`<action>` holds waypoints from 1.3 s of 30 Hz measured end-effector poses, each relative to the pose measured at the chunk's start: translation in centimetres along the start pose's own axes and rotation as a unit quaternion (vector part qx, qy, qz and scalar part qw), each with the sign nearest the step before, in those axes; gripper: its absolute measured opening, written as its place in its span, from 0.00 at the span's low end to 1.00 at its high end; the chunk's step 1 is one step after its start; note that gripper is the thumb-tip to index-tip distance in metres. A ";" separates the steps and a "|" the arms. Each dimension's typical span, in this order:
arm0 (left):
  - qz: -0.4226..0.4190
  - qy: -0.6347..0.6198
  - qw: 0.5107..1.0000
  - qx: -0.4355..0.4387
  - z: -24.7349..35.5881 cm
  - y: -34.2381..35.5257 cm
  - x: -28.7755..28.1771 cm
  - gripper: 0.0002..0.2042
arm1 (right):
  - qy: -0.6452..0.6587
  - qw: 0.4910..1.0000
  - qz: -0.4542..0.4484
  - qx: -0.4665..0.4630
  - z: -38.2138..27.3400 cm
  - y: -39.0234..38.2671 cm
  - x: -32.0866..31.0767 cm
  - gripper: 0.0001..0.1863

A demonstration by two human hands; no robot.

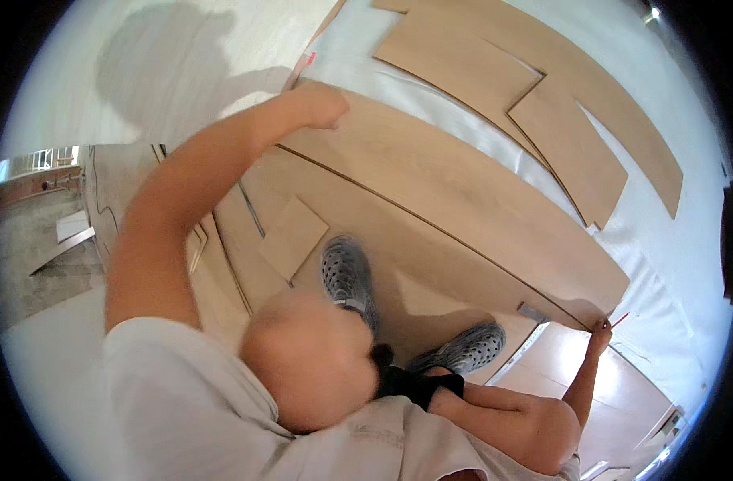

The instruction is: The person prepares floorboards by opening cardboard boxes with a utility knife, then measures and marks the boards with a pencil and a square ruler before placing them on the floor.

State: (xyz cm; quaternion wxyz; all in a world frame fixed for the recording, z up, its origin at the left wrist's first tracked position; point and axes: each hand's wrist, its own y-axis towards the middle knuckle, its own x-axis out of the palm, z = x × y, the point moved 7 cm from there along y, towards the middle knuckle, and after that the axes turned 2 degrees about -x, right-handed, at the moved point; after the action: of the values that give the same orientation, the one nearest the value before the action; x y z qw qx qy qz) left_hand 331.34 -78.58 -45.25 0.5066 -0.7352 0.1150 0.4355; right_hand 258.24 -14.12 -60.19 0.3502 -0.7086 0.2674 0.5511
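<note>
A long wood-look floor plank [455, 180] lies crosswise before me, a dark gap along its near edge. At its left end, beside the wall, my left hand [320, 105] is closed with its fingers curled on the plank. My right hand [600, 332] is closed at the plank's right end, where a thin red pencil [620, 321] sticks out between its fingers. Part of that grip is hidden. A small grey metal piece [532, 312] lies near the plank's right end. My feet, in grey clogs [346, 276], stand on the laid boards.
Several loose planks [463, 60] lie beyond on white underlay [655, 276]. A cut board piece [296, 239] and a thin metal strip [252, 210] lie left of my feet. The pale wall [70, 96] rises at left; white offcuts [71, 227] lie on the rough floor beyond.
</note>
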 end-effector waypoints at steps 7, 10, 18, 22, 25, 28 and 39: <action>0.237 -0.229 0.935 -0.135 -0.1 7.4 6.3 0.27 | 0.189 0.979 -0.039 0.058 -0.8 -1.1 2.6 0.21; 0.274 -0.197 0.924 -0.181 0.0 6.2 7.0 0.27 | 0.129 0.984 -0.102 0.064 -2.7 -2.2 4.1 0.22; 0.241 -0.187 0.943 -0.130 -1.6 9.9 5.9 0.35 | -0.021 0.996 -0.077 -0.039 3.4 1.6 1.1 0.28; 0.208 -0.157 0.957 -0.128 -2.2 9.9 5.8 0.34 | 0.206 0.964 -0.129 0.106 1.8 -0.2 5.9 0.24; 0.257 -0.191 0.939 -0.128 -2.3 9.3 7.4 0.33 | 0.273 0.942 -0.117 0.157 2.6 0.2 5.7 0.21; 0.273 -0.175 0.935 -0.142 -0.9 8.6 7.6 0.32 | 0.211 0.950 -0.174 0.149 2.6 -0.9 7.7 0.27; 0.366 -0.328 0.675 -0.550 -3.5 -6.7 24.4 0.23 | -0.260 0.928 -0.105 -0.244 -19.5 2.2 -0.6 0.28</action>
State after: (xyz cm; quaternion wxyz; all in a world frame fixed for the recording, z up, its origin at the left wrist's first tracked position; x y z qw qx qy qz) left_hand 351.82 -71.81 -59.02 -0.1844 -0.5898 -0.0593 0.7840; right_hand 267.97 -30.94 -57.16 0.2798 -0.6284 -0.0517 0.7239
